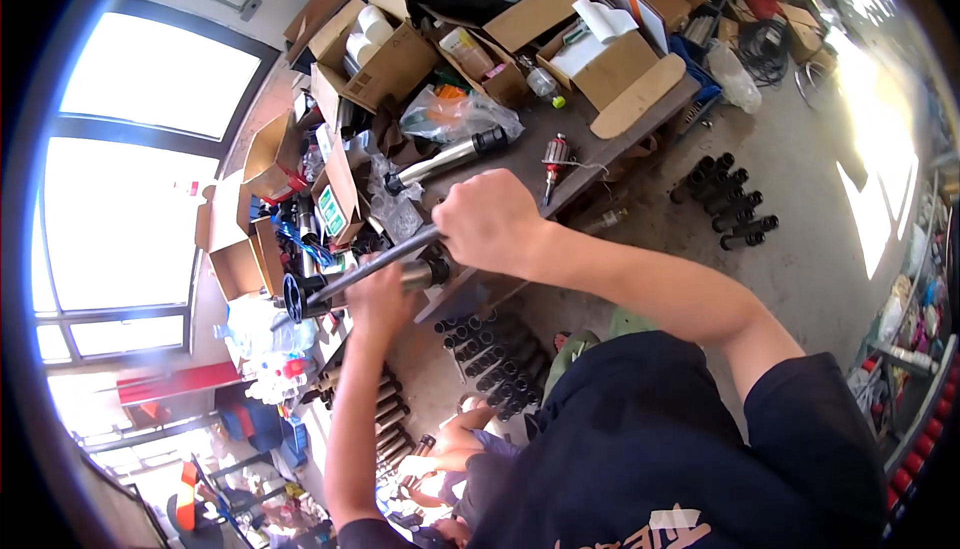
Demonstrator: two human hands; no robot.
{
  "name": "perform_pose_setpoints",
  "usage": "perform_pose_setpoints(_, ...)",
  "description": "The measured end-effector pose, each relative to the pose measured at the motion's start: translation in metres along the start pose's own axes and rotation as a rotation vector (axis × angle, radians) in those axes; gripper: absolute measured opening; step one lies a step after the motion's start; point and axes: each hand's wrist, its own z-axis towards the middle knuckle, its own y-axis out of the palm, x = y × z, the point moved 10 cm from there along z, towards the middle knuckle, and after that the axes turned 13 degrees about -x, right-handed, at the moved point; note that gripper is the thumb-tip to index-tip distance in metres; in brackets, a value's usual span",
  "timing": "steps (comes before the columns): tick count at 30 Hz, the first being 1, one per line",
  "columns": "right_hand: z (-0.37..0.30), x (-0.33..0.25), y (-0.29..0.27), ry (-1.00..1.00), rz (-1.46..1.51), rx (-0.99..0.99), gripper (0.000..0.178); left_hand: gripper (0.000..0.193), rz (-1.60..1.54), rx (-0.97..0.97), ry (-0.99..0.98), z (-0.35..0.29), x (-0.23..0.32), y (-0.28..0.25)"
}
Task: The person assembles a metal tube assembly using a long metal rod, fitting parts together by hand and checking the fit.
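Observation:
My right hand point(490, 221) is closed in a fist round the upper end of a long grey metal rod point(392, 255). The rod slants down to the left, past my left hand, toward a black ring-shaped end piece point(303, 296). Blurred by motion, my left hand point(380, 301) is wrapped round a silver metal tube point(412, 274) with black ends, near the table's edge. Part of the tube is hidden behind my fingers and the rod. Whether the rod sits inside the tube's end or passes over it, I cannot tell.
On the table point(530, 131) lie another silver tube point(447, 162), a red-handled tool point(555, 161), a plastic bag point(455, 114) and cardboard boxes point(395, 67). Several black tubes point(735, 199) stand on the floor, more point(490, 359) below the table. A person point(455, 464) sits close by.

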Motion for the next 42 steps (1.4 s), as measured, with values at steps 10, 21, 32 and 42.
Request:
perform_pose_setpoints(10,-0.054,0.228,-0.129,-0.004,-0.199,0.409,0.036,0.089,0.003,-1.051,-0.282,0.038,-0.085,0.095)
perform_pose_setpoints(21,-0.277,0.300,0.206,0.682,0.443,-0.039,0.050,0.065,-0.403,-0.076,-0.640,-0.181,0.000,0.035)
perform_pose_setpoints(32,-0.265,0.285,0.297,0.834,0.602,-0.378,0.049,0.057,-2.587,0.147,-0.185,-0.212,0.080,0.089)
perform_pose_setpoints(42,-0.250,0.240,0.250,0.752,0.353,-0.271,0.040,0.079,-3.196,0.422,0.267,-0.155,0.091,0.113)
